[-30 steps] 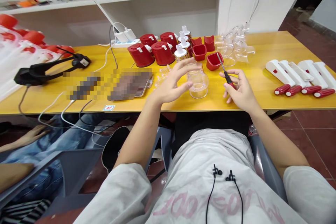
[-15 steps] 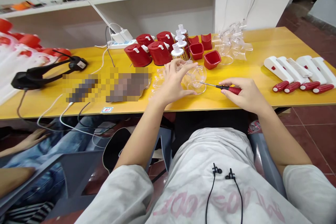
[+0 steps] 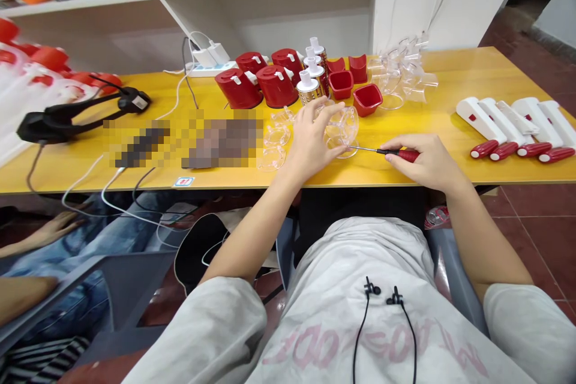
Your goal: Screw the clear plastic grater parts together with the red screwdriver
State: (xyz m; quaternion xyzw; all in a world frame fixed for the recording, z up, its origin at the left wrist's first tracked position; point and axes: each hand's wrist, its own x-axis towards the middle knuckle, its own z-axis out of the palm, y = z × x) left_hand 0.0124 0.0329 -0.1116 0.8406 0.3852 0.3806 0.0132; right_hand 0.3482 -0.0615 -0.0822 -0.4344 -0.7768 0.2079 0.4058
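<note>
Holding a clear plastic housing [image 3: 344,129] at the yellow table's [image 3: 216,183] far-middle, left hand [image 3: 310,138] fingers curled over it, right hand [image 3: 420,162] fingers gripping a red-handled screwdriver [image 3: 398,155] (tip just beside its base), fastening step in hand, next move calling for steady tip placement.

Around the counter [image 3: 495,75], counted from the person's chest: four red lidded canisters [image 3: 238,89] at eleven o'clock; three metal grater drums [image 3: 309,91] and four red cups [image 3: 368,99] at twelve o'clock; four white handles with red grips [image 3: 503,150] at two o'clock. At twelve o'clock there are also two hands, the left hand [image 3: 310,138] on one clear plastic housing [image 3: 342,127], the right hand [image 3: 432,162] around one screwdriver [image 3: 398,154].
</note>
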